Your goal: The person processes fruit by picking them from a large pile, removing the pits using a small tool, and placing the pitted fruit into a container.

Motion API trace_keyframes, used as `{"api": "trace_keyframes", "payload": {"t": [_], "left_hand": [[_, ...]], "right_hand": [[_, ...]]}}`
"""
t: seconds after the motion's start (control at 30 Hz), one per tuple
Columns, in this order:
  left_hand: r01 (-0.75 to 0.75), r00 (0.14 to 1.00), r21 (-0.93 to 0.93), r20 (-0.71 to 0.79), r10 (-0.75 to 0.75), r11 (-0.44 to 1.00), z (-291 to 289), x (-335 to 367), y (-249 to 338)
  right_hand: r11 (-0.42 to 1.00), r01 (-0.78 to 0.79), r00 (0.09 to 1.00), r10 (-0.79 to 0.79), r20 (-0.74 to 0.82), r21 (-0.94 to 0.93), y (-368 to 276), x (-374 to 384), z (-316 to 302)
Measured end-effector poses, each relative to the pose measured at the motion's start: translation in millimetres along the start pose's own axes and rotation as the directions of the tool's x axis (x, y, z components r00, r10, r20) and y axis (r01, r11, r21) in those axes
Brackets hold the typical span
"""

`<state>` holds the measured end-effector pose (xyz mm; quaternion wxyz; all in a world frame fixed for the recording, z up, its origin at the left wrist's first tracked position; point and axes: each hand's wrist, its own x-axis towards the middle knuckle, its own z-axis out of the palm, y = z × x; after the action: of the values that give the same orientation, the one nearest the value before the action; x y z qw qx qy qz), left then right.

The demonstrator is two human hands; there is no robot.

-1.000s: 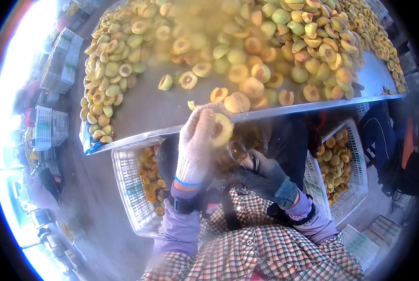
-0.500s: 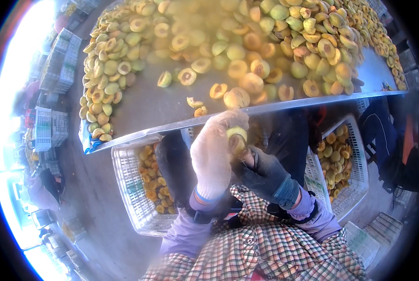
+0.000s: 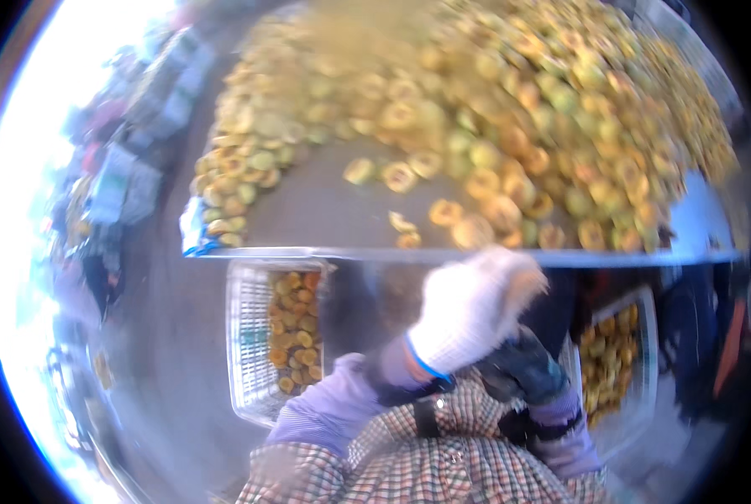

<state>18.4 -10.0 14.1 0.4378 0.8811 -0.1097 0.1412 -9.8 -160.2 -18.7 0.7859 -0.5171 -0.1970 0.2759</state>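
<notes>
Countless round, fleshy fruit halves (image 3: pixel 598 143) are heaping on a smooth metal table (image 3: pixel 296 202).
The white knit-gloved left hand (image 3: pixel 468 315) is curling, the dark-gloved right hand (image 3: pixel 522 370) at its five o'clock; whether they are holding anything, I cannot tell. Halves are lying from ten to two; two plastic crates (image 3: pixel 246 349) are standing at nine and four.

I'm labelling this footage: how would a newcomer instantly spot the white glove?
Find the grey metal table heaped with yellowish halved fruit. At its near edge, the left hand wears a white fabric glove. Whiteness and a blue cuff band set it apart from the dark glove on the right hand.
</notes>
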Motion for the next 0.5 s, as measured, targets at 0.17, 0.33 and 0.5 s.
{"api": "trace_keyframes", "payload": {"t": [0.17,0.33,0.5], "left_hand": [[0.361,0.807,-0.056,0.52,-0.281,0.931,1.6,34.4,-6.5],[0.593,0.789,-0.441,0.486,-0.376,0.674,-22.9,21.2,-3.7],[0.254,0.965,-0.334,0.156,-0.212,0.908,-5.8,-9.8,-1.8]], "right_hand": [[0.9,-0.424,0.877,0.436,-0.202,0.103,10.6,-3.8,-11.4],[0.846,-0.41,0.905,0.425,0.034,0.34,12.5,1.1,-19.6],[0.762,-0.539,0.842,0.497,0.209,0.358,0.0,-0.6,-16.2]]}}
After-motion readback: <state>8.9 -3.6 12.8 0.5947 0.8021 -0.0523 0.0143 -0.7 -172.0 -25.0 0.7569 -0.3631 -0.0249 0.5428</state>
